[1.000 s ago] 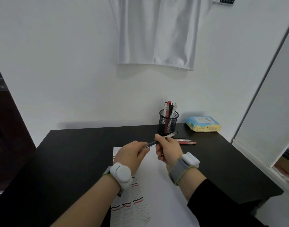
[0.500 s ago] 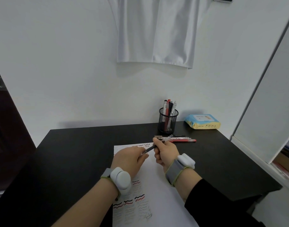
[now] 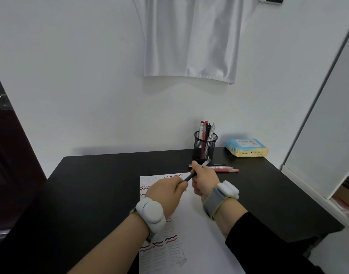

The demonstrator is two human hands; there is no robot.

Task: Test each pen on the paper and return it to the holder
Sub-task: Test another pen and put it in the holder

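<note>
Upright, several pens [image 3: 205,133] inside mesh holder [image 3: 204,148].

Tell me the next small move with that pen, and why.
Probably pull the cap off: the right hand grips the pen by its barrel while the left hand pinches its lower end, above the paper. The tip is not yet on the sheet.

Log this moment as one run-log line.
right hand: holds pen | left hand: grips pen tip end | over paper | holder: pens inside | loose pens beside holder
</note>
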